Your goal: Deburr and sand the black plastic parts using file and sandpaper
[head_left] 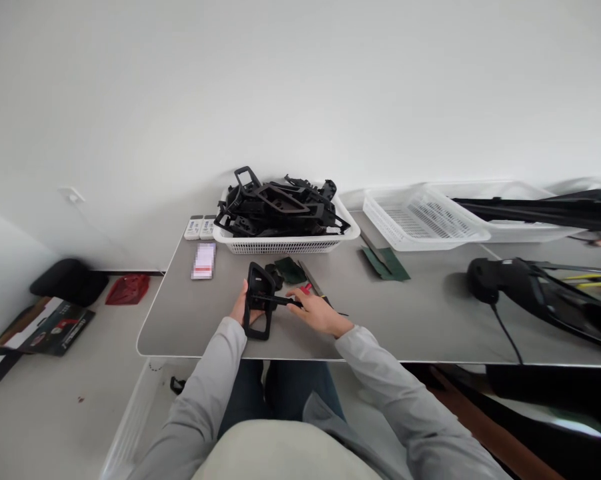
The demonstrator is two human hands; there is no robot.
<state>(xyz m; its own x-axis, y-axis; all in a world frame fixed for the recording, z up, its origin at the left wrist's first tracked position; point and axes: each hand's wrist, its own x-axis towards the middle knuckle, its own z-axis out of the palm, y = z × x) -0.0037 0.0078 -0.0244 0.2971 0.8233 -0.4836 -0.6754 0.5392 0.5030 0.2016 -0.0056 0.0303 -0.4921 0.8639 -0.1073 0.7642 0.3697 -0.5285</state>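
Observation:
A black plastic frame part (255, 273) stands tilted above the near edge of the grey table, with my left hand (239, 307) closed around its left side. My right hand (320, 316) grips a slim dark tool (279, 300), whose tip reaches across the frame's middle; its exact kind is hard to make out. Just beyond the hands lie a dark green sheet (291, 271), a long thin strip like a file (311, 279) and a small red item (305, 289). A small black piece beside the frame is partly hidden.
A white basket (290, 247) heaped with black plastic parts (280, 207) stands against the wall. Left are a phone (203, 261) and small white boxes (194, 228). Right are green sheets (397, 265), another white basket (405, 223) and a corded black object (485, 275).

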